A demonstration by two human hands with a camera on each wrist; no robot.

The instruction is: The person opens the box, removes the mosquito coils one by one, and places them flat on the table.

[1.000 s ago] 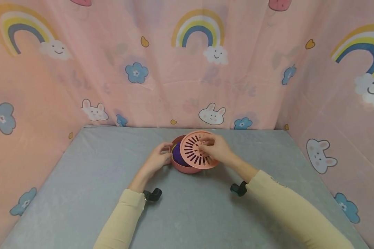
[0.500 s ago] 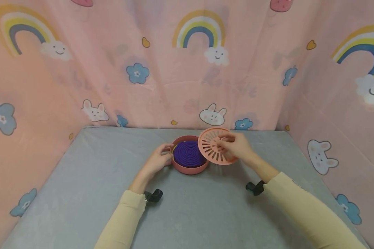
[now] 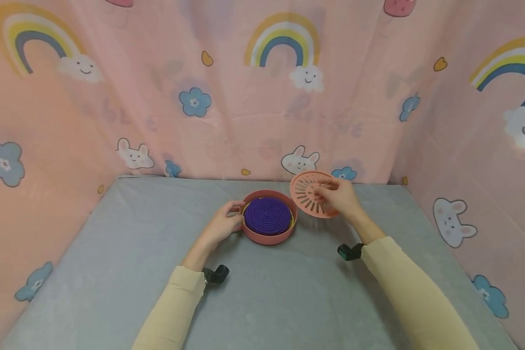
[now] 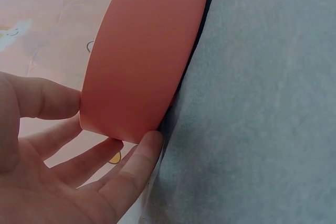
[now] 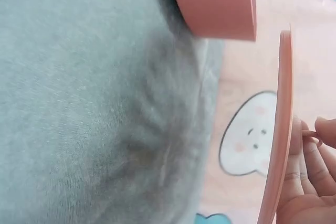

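Note:
A round pink mosquito coil box (image 3: 269,240) stands on the grey cloth, with a purple spiral mosquito coil (image 3: 267,216) lying in it and a bit of yellow at its edge. My left hand (image 3: 222,224) holds the box's left side; in the left wrist view the thumb is at the rim and fingertips are against the wall (image 4: 142,51). My right hand (image 3: 343,199) pinches the small ring (image 5: 312,134) on top of the slotted pink lid (image 3: 304,194). The lid is tilted, raised above the cloth to the right of the box and apart from it.
Grey cloth (image 3: 271,296) covers the table. Behind it and along both sides hangs a pink curtain (image 3: 227,141) printed with rainbows, rabbits and flowers. A black wrist camera (image 3: 216,274) sits on the left wrist, another (image 3: 350,252) on the right.
My right hand has lifted the lid off the box and carried it to the right and slightly back, uncovering the purple coil. The left hand has stayed at the box.

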